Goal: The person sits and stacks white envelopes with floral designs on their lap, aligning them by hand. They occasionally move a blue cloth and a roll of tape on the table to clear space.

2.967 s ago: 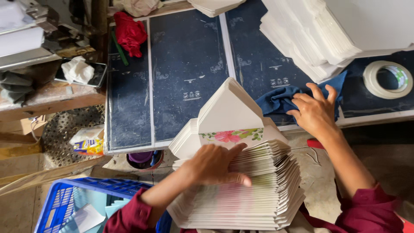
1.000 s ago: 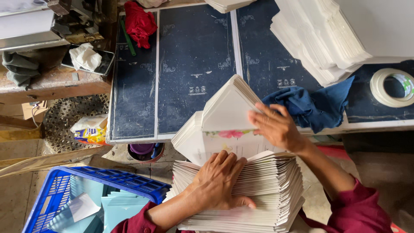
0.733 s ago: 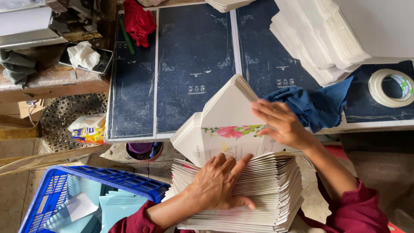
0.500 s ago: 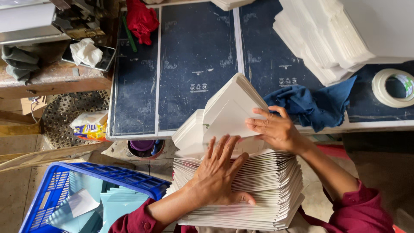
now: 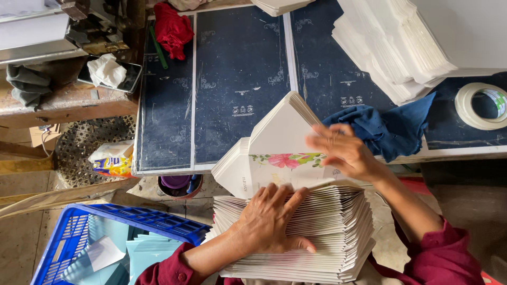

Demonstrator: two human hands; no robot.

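Dark counter (image 5: 237, 79) spans the far side, carrying white stacks (image 5: 412, 47), blue cloth (image 5: 391, 129) and tape roll (image 5: 481, 105). Blue crate (image 5: 132, 219) sits near left. Envelope stack (image 5: 322, 232) lies near centre: left hand (image 5: 269, 221) flat on it, fingers spread; right hand (image 5: 343, 153), blurred, loosely open, touching raised flaps (image 5: 280, 137).

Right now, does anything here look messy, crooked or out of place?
Mostly it looks orderly. The fanned stack of envelopes under the left hand is even. A blue cloth lies crumpled on the dark table, a red rag is bunched at the table's far edge, and a crumpled tissue sits on a phone.
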